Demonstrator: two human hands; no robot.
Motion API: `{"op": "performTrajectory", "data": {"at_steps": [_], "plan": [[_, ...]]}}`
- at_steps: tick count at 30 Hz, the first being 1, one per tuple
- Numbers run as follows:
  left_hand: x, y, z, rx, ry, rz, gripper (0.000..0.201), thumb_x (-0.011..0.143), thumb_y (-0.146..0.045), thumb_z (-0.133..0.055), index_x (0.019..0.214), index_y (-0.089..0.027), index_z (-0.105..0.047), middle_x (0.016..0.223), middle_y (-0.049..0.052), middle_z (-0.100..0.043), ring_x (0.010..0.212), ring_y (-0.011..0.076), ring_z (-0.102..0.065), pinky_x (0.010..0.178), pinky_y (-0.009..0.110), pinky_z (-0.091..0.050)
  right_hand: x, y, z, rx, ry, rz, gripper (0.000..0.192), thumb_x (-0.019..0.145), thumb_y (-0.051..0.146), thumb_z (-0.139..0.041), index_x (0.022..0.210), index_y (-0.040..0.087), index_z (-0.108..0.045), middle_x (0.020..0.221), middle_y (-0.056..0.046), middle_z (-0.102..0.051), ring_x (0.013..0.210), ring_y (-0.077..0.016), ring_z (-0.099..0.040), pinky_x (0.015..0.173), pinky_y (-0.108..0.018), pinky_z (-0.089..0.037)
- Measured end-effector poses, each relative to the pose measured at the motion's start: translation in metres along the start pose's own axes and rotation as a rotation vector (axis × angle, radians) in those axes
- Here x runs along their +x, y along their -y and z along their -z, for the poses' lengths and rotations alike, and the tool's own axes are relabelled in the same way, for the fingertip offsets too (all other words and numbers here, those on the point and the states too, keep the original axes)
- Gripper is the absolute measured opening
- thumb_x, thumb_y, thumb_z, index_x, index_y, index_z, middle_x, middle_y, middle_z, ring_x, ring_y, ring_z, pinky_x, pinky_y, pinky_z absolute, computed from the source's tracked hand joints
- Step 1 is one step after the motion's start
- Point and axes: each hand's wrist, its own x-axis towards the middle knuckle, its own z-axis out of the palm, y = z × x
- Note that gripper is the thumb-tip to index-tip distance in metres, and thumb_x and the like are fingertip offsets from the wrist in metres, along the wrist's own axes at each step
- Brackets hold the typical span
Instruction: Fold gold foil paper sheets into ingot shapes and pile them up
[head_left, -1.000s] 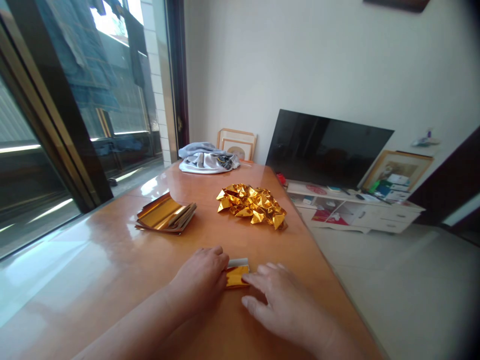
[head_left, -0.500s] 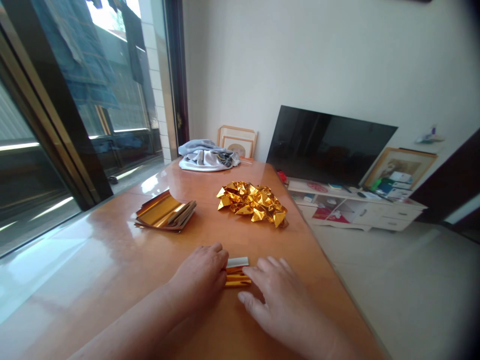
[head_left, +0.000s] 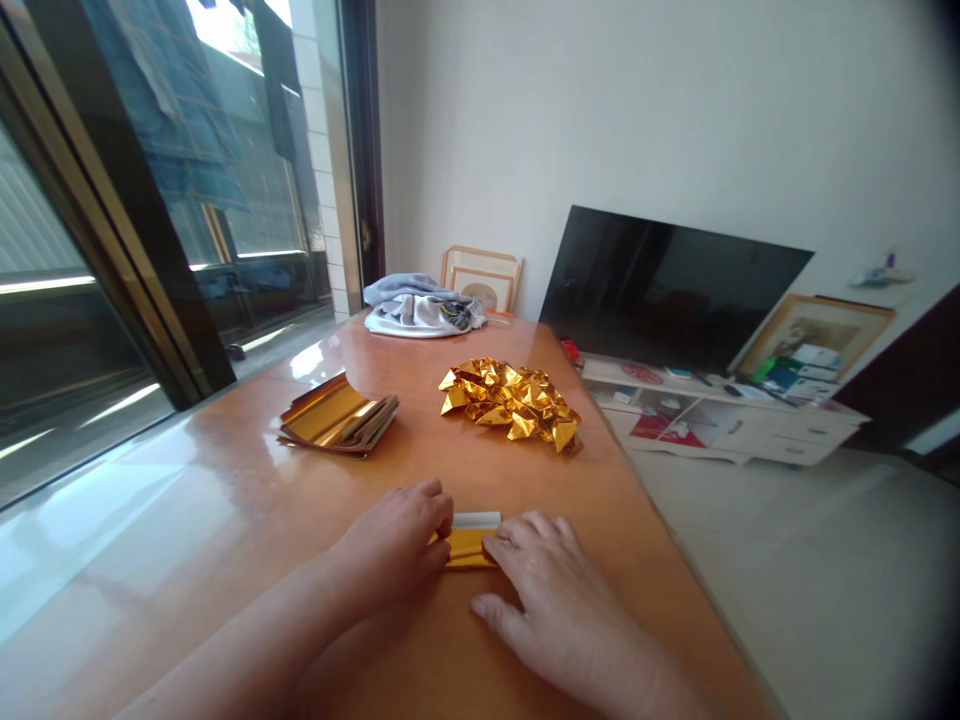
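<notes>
I see a glossy orange-brown wooden table (head_left: 225, 500) running away from me beside the glass door. On it lie a stack of gold foil sheets (head_left: 337, 420) at the left, a heap of folded gold foil pieces (head_left: 514, 400) to its right, a bundle of grey-white cloth (head_left: 420, 310) at the far end, and a small gold foil strip (head_left: 466, 540) near me, pinned flat under both hands.
</notes>
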Motion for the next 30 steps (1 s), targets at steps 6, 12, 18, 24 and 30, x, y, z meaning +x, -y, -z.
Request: {"op": "performTrajectory", "data": {"at_steps": [6, 12, 18, 24, 30], "plan": [[-0.003, 0.011, 0.004, -0.056, 0.035, 0.025, 0.015, 0.074, -0.022, -0.062, 0.089, -0.022, -0.062, 0.098, 0.003, -0.06, 0.083, 0.0182, -0.06, 0.072, 0.027, -0.046, 0.001, -0.003, -0.003, -0.004, 0.005, 0.01, 0.034, 0.087, 0.046, -0.067, 0.115, 0.027, -0.067, 0.12, -0.007, -0.065, 0.111, -0.0315, -0.052, 0.1, -0.046, -0.036], [-0.004, 0.012, 0.005, -0.063, 0.055, 0.027, 0.019, 0.073, -0.022, -0.063, 0.092, -0.023, -0.062, 0.102, 0.003, -0.06, 0.085, 0.0184, -0.06, 0.071, 0.027, -0.045, 0.001, -0.004, -0.006, -0.01, -0.01, 0.012, 0.038, 0.086, 0.047, -0.068, 0.118, 0.027, -0.066, 0.121, -0.008, -0.064, 0.112, -0.0322, -0.051, 0.1, -0.047, -0.035], [-0.003, 0.01, 0.009, -0.069, 0.049, -0.003, 0.009, 0.083, -0.024, -0.055, 0.086, -0.022, -0.063, 0.096, 0.004, -0.06, 0.083, 0.0177, -0.059, 0.072, 0.027, -0.044, 0.007, -0.001, -0.003, 0.021, -0.022, -0.008, 0.023, 0.096, 0.042, -0.056, 0.107, 0.027, -0.07, 0.108, -0.006, -0.068, 0.102, -0.027, -0.055, 0.089, -0.04, -0.037], [0.003, 0.015, 0.004, -0.034, -0.013, 0.055, 0.02, 0.073, -0.021, -0.06, 0.093, -0.022, -0.061, 0.099, 0.004, -0.06, 0.084, 0.0188, -0.059, 0.069, 0.028, -0.043, 0.02, -0.007, -0.008, 0.042, -0.065, -0.036, 0.024, 0.1, 0.035, -0.05, 0.091, 0.026, -0.071, 0.096, -0.004, -0.067, 0.095, -0.0226, -0.057, 0.082, -0.035, -0.038], [0.006, 0.022, 0.002, -0.036, 0.008, 0.095, 0.02, 0.071, -0.027, -0.063, 0.09, -0.022, -0.061, 0.097, 0.003, -0.06, 0.081, 0.0182, -0.058, 0.064, 0.026, -0.041, 0.031, -0.015, -0.024, 0.095, -0.184, -0.1, 0.013, 0.087, 0.026, -0.064, 0.099, 0.024, -0.067, 0.104, -0.006, -0.065, 0.101, -0.0245, -0.055, 0.089, -0.035, -0.041]]}}
